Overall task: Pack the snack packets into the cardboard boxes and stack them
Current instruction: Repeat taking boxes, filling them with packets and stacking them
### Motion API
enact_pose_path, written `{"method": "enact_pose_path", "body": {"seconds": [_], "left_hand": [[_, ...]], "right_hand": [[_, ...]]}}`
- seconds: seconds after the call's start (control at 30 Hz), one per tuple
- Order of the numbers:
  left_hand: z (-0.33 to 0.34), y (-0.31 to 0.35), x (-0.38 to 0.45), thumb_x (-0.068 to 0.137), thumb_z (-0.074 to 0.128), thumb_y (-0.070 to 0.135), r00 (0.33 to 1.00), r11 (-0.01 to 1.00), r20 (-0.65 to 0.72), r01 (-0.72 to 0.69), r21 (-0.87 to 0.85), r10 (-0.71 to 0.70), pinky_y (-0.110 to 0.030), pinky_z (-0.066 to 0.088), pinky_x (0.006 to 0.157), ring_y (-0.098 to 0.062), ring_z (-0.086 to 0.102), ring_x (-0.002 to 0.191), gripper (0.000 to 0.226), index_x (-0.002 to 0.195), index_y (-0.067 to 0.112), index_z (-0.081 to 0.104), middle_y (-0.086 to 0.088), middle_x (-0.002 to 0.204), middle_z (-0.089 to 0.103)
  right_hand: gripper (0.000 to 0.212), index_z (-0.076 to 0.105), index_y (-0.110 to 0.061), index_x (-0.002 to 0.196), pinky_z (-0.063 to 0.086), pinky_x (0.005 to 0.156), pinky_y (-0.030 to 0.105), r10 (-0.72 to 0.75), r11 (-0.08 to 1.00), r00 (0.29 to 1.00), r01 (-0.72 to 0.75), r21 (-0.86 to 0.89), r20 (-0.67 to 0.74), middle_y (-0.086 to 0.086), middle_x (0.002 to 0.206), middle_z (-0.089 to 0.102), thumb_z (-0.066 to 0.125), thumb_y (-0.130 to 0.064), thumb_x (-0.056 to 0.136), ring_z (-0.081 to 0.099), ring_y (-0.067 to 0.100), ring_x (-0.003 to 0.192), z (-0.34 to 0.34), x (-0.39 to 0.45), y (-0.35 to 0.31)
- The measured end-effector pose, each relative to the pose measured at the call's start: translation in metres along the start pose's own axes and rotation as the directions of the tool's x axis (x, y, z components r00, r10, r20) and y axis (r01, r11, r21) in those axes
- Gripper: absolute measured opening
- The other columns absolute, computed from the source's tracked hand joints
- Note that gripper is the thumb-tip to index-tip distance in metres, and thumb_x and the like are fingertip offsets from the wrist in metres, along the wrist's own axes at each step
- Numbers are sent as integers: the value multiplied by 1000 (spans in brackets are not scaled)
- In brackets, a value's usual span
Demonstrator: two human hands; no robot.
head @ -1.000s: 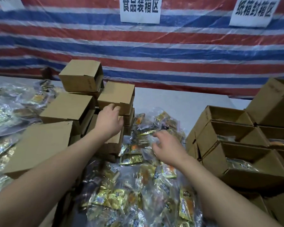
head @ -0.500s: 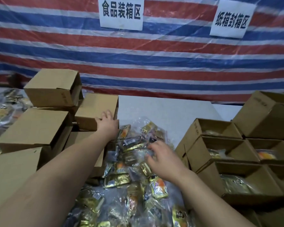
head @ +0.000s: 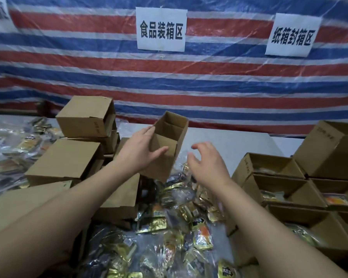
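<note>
My left hand [head: 142,148] grips an empty open cardboard box [head: 167,145], lifted above the table and tilted with its mouth up and towards me. Just right of the box hovers my right hand [head: 206,163], fingers spread and loosely curved, holding nothing. Below both hands lies a heap of gold and clear snack packets [head: 175,223]. To the left stands a pile of empty boxes [head: 68,157], some stacked. On the right, open boxes [head: 283,189] hold packets.
A grey table [head: 229,143] runs back to a red, white and blue striped tarp wall [head: 169,81] with two paper signs. More packets lie at the far left [head: 12,149]. A closed box [head: 329,149] tops the right stack.
My left hand has lifted a box off the left pile and turned its opening up. My right hand has risen off the packets towards the box.
</note>
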State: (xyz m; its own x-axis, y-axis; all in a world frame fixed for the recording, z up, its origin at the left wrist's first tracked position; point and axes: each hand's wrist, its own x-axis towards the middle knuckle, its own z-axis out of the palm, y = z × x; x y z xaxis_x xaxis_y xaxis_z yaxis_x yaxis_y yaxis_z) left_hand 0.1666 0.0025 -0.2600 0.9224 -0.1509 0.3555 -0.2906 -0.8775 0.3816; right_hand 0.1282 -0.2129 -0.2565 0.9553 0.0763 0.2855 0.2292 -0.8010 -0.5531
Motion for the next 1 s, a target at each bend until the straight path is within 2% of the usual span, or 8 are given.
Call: {"method": "enact_pose_path", "body": {"seconds": [0.17, 0.33, 0.43, 0.53, 0.63, 0.73, 0.87, 1.0], "left_hand": [[-42, 54, -42, 88, 58, 51, 984, 939, -177, -71, -337, 11, -24, 46, 98, 5, 53, 111, 49, 131, 28, 59, 20, 120, 59], [-35, 88, -74, 93, 60, 32, 965, 911, -257, -57, -409, -55, -9, 41, 91, 8, 56, 104, 33, 123, 22, 67, 20, 112, 61], [10, 92, -118, 94, 64, 16, 991, 885, -79, 56, -462, -105, 0, 40, 87, 11, 58, 94, 23, 116, 19, 72, 14, 109, 67], [70, 80, -190, 92, 67, 9, 961, 809, 105, 272, -521, -255, -4, 41, 89, -7, 65, 102, 19, 108, 14, 76, 8, 105, 72], [107, 58, -245, 92, 66, 8, 910, 754, 177, 411, -512, -375, -7, 45, 86, -8, 67, 98, 19, 102, 20, 77, 16, 97, 70], [117, 42, -271, 97, 60, 15, 871, 722, 266, 491, -488, -412, -24, 49, 92, -9, 64, 102, 18, 108, 20, 73, 9, 103, 70], [113, 41, -280, 101, 48, 35, 778, 588, 449, 627, -512, -439, -24, 48, 85, -6, 61, 102, 27, 112, 23, 69, 11, 105, 67], [109, 53, -285, 90, 68, 39, 736, 525, 551, 672, -522, -394, -23, 53, 85, -5, 59, 105, 32, 119, 30, 58, 14, 112, 62]], "right_hand": [[46, 48, -21, 139, 45, 90, 27, 160, 965, 968, -113, 237, -191, 0, 138, 48, 56, -40, 98, 51, 18, 120, -64, 42, -9], [57, 41, -23, 144, 50, 66, 26, 247, 968, 918, -249, -34, 311, 0, 122, 57, 64, -31, 92, 61, 14, 92, -104, 39, 5], [45, 52, -18, 138, 54, 76, 30, 262, 953, 815, -135, -271, 517, 7, 127, 60, 61, -22, 95, 64, 20, 100, -58, -16, 29], [46, 53, -20, 138, 51, 91, 34, 331, 929, 689, -118, -350, 645, 9, 137, 56, 54, -11, 93, 57, 27, 118, 16, -120, 72], [21, 59, -25, 105, 49, 88, 36, 315, 940, 750, -162, -299, 582, 2, 116, 61, 50, -13, 90, 58, 27, 111, 61, -199, 109], [19, 45, -29, 82, 35, 62, 24, 313, 948, 794, -227, -223, 521, -12, 86, 46, 54, -18, 94, 50, 13, 79, 75, -232, 117], [16, 48, -25, 87, 35, 56, 27, 297, 955, 789, -251, -159, 538, -7, 80, 51, 49, -15, 99, 51, 14, 74, 79, -237, 108], [13, 48, -19, 94, 46, 66, 37, 316, 945, 818, -226, -236, 481, 3, 92, 57, 44, -8, 99, 57, 26, 80, 59, -229, 99]]}}
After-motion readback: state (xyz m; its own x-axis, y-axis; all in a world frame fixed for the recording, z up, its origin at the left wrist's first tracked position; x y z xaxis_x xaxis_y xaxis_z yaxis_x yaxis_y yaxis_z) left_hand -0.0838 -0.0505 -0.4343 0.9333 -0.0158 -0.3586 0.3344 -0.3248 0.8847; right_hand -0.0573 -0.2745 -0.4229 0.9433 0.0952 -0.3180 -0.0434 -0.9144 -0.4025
